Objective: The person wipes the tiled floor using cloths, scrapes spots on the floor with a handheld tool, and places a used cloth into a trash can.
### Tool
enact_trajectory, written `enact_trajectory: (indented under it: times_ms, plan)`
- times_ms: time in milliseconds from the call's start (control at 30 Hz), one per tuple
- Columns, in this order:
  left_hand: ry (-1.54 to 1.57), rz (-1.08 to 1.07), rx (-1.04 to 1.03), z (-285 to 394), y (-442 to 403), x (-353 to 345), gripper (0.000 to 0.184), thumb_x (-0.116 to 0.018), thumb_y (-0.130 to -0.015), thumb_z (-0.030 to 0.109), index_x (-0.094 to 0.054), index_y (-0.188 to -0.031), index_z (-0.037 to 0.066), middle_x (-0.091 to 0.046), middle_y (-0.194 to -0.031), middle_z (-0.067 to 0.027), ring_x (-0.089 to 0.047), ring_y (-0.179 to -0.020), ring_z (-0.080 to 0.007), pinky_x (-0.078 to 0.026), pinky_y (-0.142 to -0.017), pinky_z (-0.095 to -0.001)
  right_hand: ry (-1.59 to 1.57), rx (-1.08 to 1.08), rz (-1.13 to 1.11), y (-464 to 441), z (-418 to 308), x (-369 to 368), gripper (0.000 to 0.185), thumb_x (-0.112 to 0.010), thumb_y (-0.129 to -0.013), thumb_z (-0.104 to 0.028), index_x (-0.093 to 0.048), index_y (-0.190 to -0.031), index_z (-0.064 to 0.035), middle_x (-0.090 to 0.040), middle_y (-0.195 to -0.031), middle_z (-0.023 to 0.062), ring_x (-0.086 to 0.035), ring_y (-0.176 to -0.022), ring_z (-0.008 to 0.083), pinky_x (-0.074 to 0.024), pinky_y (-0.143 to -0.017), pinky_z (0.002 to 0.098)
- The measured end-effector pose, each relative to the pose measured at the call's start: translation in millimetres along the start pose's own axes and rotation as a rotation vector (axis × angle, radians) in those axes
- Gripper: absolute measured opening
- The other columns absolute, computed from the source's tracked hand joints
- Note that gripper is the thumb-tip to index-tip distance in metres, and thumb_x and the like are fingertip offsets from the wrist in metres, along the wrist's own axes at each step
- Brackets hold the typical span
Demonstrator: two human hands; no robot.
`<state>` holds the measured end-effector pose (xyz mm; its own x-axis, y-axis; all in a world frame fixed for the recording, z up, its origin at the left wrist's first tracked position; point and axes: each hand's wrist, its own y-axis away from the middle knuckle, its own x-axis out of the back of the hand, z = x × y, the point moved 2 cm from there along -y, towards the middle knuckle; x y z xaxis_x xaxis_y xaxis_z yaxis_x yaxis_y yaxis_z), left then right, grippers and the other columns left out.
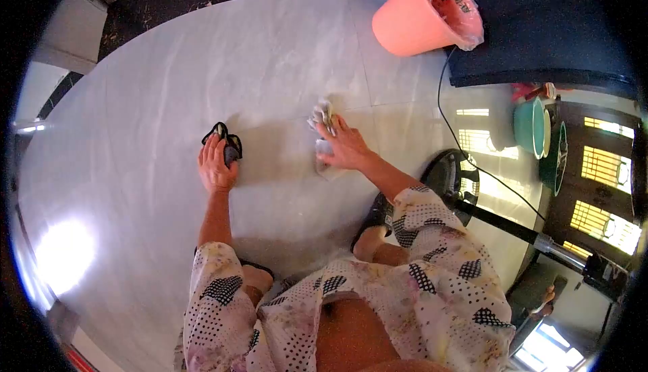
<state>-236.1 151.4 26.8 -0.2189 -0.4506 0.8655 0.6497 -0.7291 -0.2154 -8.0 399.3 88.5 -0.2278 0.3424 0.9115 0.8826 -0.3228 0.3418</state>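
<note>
My left hand (216, 166) is low over the pale tiled floor, its fingers closed on a small dark item with black edging (233, 148); its exact kind is unclear. To the right of it, my right hand (348, 148) reaches forward with a crumpled grey-white cloth (322, 116) at its fingertips. The fingers of that hand partly cover the cloth. Both hands are in front of my feet, which wear dark footwear.
A pink bin (413, 22) with a plastic liner stands at the upper right. A black cable (443, 105) runs over the floor to the right. Near my right arm is a round black stand base (449, 177) with a pole. Green basins (530, 127) are farther right.
</note>
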Motion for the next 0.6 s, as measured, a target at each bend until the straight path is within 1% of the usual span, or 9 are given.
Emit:
enact_trajectory:
  times_ms: [33, 133, 233, 333, 400, 433, 467, 533, 600]
  plan:
    - [0.003, -0.006, 0.005, 4, -1, 5, 0.052, -0.059, -0.064, 0.007, -0.053, -0.115, 0.009, -0.050, -0.132, -0.0095, -0.042, -0.127, -0.0259, -0.031, -0.106, -0.0448, -0.022, 0.009, -0.080, 4, -1, 3, 0.072, -0.064, -0.079, -0.037, -0.033, -0.136, -0.0068, -0.036, -0.134, 0.0241, -0.034, -0.127, 0.0378, -0.0422, -0.088, 0.0517]
    - [0.020, 0.021, -0.008, 7, -2, 5, 0.052, -0.059, -0.063, 0.007, -0.053, -0.115, 0.009, -0.050, -0.132, -0.0096, -0.042, -0.127, -0.0261, -0.031, -0.106, -0.0448, -0.018, 0.120, -0.092, 20, 12, -1, 0.055, -0.069, -0.073, -0.026, -0.048, -0.121, -0.0093, -0.037, -0.132, 0.0218, -0.037, -0.125, 0.0355, -0.0475, -0.081, 0.0462]
    - [0.006, 0.023, -0.018, 3, -2, 2, 0.051, -0.059, -0.064, 0.009, -0.053, -0.115, 0.008, -0.049, -0.133, -0.0097, -0.042, -0.127, -0.0261, -0.031, -0.106, -0.0447, -0.201, 0.353, 0.241, 23, 40, -27, 0.033, -0.068, -0.068, -0.013, -0.055, -0.097, -0.0064, -0.049, -0.118, 0.0188, -0.049, -0.113, 0.0328, -0.0491, -0.075, 0.0415]
    - [-0.017, -0.022, -0.002, 3, -4, 5, 0.052, -0.060, -0.064, 0.009, -0.052, -0.115, 0.009, -0.048, -0.133, -0.0097, -0.041, -0.127, -0.0263, -0.030, -0.106, -0.0447, -0.419, -0.041, 0.085, 23, 66, 0, 0.019, -0.062, -0.068, -0.005, -0.053, -0.084, -0.0044, -0.058, -0.095, 0.0147, -0.059, -0.091, 0.0306, -0.0485, -0.072, 0.0383]
    - [-0.010, -0.034, -0.001, 6, -4, 7, 0.052, -0.059, -0.065, 0.009, -0.052, -0.116, 0.009, -0.048, -0.133, -0.0096, -0.041, -0.127, -0.0265, -0.030, -0.106, -0.0447, -0.507, -0.148, 0.283, 10, 91, 26, 0.022, -0.057, -0.069, 0.004, -0.054, -0.089, -0.0058, -0.061, -0.083, 0.0117, -0.061, -0.077, 0.0289, -0.0480, -0.068, 0.0354]
    - [-0.005, -0.025, -0.013, 5, -4, 6, 0.052, -0.059, -0.065, 0.009, -0.051, -0.116, 0.009, -0.048, -0.133, -0.0095, -0.041, -0.127, -0.0267, -0.030, -0.106, -0.0449, -0.454, -0.156, 0.384, -2, 99, 49, 0.021, -0.056, -0.070, 0.003, -0.055, -0.090, -0.0057, -0.061, -0.082, 0.0129, -0.061, -0.075, 0.0287, -0.0480, -0.067, 0.0340]
    - [-0.001, -0.014, -0.023, 4, -4, 6, 0.052, -0.059, -0.065, 0.009, -0.051, -0.116, 0.009, -0.048, -0.133, -0.0093, -0.041, -0.127, -0.0269, -0.030, -0.106, -0.0451, -0.414, -0.180, 0.493, -19, 118, 60, 0.027, -0.055, -0.072, 0.003, -0.055, -0.097, -0.0071, -0.061, -0.082, 0.0139, -0.062, -0.075, 0.0303, -0.0484, -0.067, 0.0366]
    - [-0.005, -0.014, -0.023, 2, -5, 7, 0.052, -0.059, -0.065, 0.009, -0.051, -0.116, 0.009, -0.048, -0.133, -0.0092, -0.041, -0.127, -0.0273, -0.030, -0.105, -0.0455, -0.418, -0.360, 0.620, -56, 131, 103, 0.032, -0.052, -0.072, 0.003, -0.053, -0.103, -0.0067, -0.060, -0.088, 0.0174, -0.060, -0.083, 0.0343, -0.0475, -0.073, 0.0413]
    - [-0.023, -0.033, 0.000, 2, -6, 7, 0.050, -0.058, -0.065, 0.009, -0.052, -0.115, 0.008, -0.049, -0.132, -0.0091, -0.041, -0.127, -0.0278, -0.030, -0.105, -0.0462, -0.280, -0.138, 0.885, -104, 163, 120, 0.038, -0.049, -0.072, 0.003, -0.052, -0.110, -0.0044, -0.060, -0.097, 0.0214, -0.058, -0.093, 0.0382, -0.0458, -0.079, 0.0429]
